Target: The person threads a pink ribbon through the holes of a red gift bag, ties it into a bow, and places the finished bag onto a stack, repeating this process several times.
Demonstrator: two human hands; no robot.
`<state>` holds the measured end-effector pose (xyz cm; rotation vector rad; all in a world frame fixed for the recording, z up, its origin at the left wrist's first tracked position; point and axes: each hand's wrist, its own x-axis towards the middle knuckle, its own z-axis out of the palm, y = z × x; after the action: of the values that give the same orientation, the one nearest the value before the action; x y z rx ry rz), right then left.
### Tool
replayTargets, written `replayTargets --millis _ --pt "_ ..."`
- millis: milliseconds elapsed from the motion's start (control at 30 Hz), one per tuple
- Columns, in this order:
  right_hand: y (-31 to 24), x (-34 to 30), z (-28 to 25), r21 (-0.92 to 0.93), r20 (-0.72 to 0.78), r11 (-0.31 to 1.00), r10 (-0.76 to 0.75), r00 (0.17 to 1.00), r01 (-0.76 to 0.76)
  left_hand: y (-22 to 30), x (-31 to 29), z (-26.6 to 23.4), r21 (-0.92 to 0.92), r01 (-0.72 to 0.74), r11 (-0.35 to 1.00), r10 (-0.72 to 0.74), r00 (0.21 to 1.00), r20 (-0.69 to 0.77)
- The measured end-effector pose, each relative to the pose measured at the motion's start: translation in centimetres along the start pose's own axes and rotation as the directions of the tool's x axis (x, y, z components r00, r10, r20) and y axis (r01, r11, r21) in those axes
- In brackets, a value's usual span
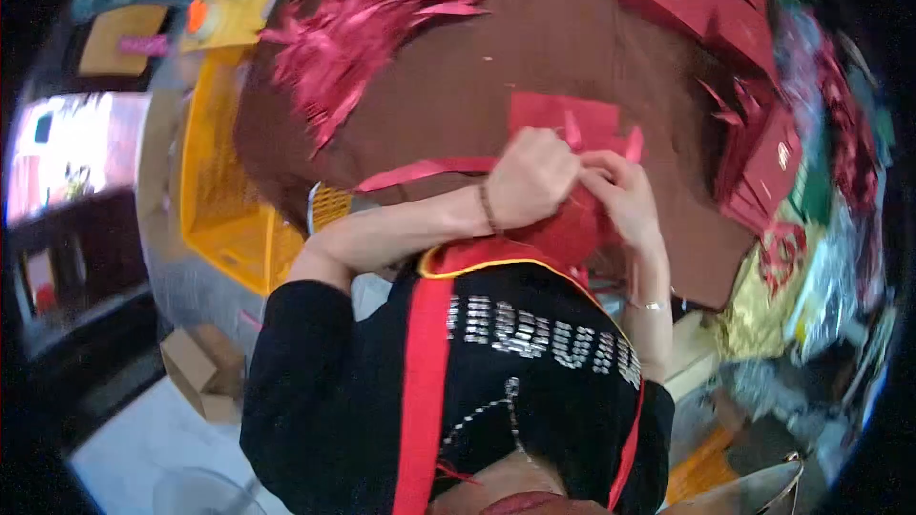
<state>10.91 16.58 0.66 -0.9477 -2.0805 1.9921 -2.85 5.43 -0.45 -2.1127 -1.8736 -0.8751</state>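
Note:
A red ribbon trails leftward across the brown table cover, toward my left hand. That hand is closed in a fist over a red flat box or card, seemingly gripping the ribbon. Close beside it my right hand has its thumb and fingers pinched together, apparently on the same ribbon. Short ribbon ends stick up just beyond the fingers. My hands hide the middle of the red piece, so I cannot tell its full shape or the exact knot.
A heap of cut red ribbons lies at the far left of the table. Red boxes are stacked at the far right, with more ribboned red boxes nearer. A yellow plastic crate stands left; plastic bags crowd the right.

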Motion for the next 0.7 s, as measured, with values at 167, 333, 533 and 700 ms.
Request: replayTargets --millis 167,333,533,700 --pt "-0.3 -0.6 -0.2 0.065 -0.032 0.997 0.043 0.999 -0.041 0.3 -0.3 1.2 -0.118 0.026 0.993 -0.04 0.992 -0.118" --pt "-0.3 -0.3 0.8 -0.153 0.01 0.987 -0.039 0.999 0.04 -0.8 -0.3 -0.6 -0.35 0.237 0.906 -0.178 0.965 0.192" --pt "-1.4 0.1 3.1 -0.35 -0.01 0.915 -0.217 0.976 0.2 -5.8 1.5 -2.6 -0.247 0.335 0.909 -0.139 0.804 0.578" --pt "-2.7 -0.4 4.1 -0.555 -0.041 0.801 -0.295 0.954 0.224 -7.9 4.4 -2.6 -0.239 0.386 0.891 0.011 0.507 0.862"
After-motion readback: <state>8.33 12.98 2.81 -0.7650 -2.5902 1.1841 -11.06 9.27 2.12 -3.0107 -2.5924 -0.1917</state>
